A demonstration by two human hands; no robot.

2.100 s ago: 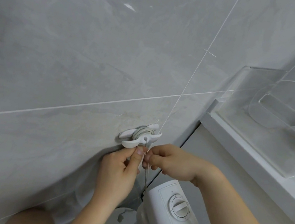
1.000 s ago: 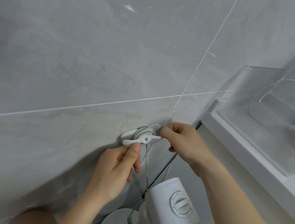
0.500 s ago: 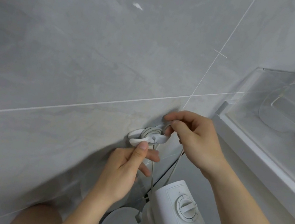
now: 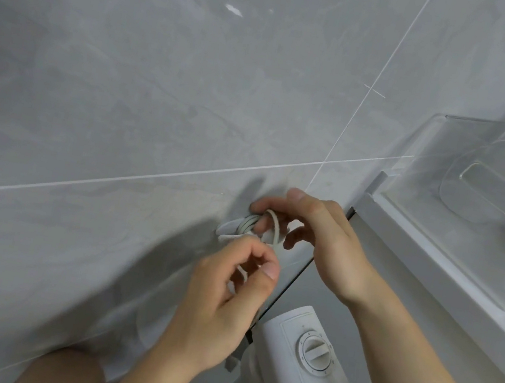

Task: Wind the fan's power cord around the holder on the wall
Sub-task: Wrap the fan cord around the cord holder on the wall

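Large grey tiles (image 4: 163,74) with pale grout lines cover the wall, one bearing a small white mark (image 4: 233,9). At right, a white ledge (image 4: 433,267) carries a clear plastic holder (image 4: 481,184) standing against the corner.

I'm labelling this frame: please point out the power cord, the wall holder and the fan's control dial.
power cord (image 4: 275,225), head view, loop beside the fingers
wall holder (image 4: 227,229), head view, left prong
control dial (image 4: 315,354), head view, knob centre
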